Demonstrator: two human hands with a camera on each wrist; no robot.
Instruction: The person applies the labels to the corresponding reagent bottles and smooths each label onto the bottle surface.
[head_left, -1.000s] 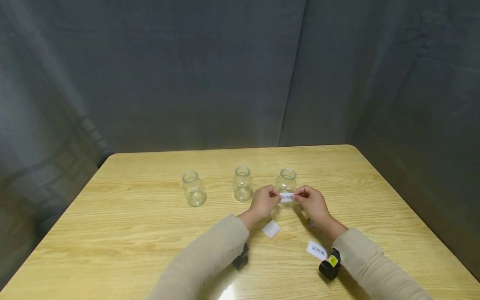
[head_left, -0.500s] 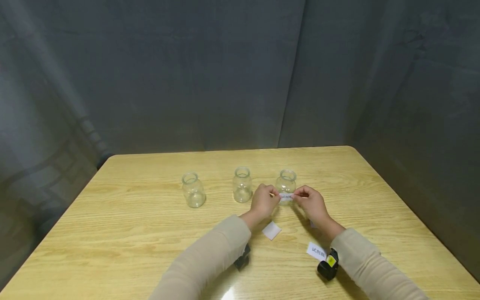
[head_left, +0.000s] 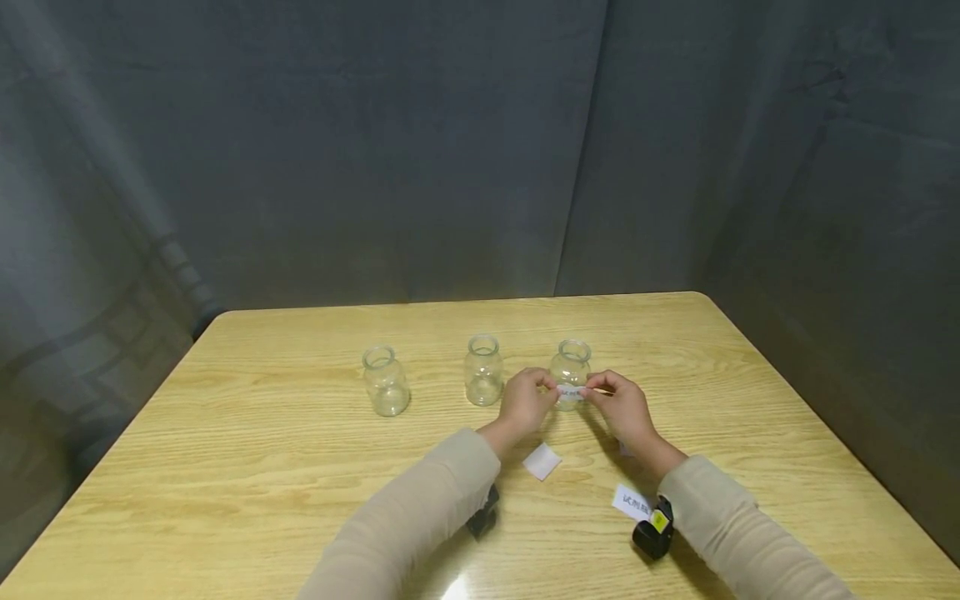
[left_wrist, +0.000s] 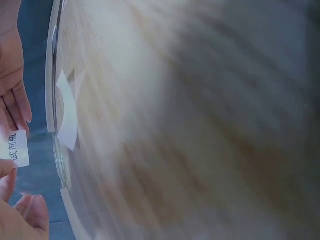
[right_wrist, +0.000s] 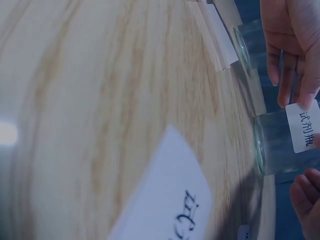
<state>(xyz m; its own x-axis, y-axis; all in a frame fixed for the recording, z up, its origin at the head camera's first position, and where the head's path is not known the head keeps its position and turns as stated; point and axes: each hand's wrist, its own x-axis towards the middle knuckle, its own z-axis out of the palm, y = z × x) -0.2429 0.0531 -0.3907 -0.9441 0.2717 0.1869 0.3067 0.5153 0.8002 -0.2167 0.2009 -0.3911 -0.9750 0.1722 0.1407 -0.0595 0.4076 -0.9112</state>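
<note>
A small white label with printed characters (head_left: 571,392) is stretched between both hands. My left hand (head_left: 525,402) pinches its left end; at the other end my right hand (head_left: 621,406) pinches it with thumb and fingertips. Directly behind it stands an open glass jar (head_left: 573,357), the rightmost of three. In the right wrist view the label (right_wrist: 302,129) overlaps the jar's side (right_wrist: 274,145), printed face outward. The left wrist view catches the label (left_wrist: 20,150) at its left edge, with fingers above and below.
Two more glass jars stand to the left, one in the middle (head_left: 483,375) and one farther left (head_left: 387,387). A blank white paper square (head_left: 542,461) and another printed label (head_left: 632,502) lie nearer on the wooden table (head_left: 262,467). A dark curtain (head_left: 375,167) hangs behind.
Both hands have shifted very slightly with the label, which now overlaps the rightmost jar's front a little more tilted back. The jars and loose papers stay put.
</note>
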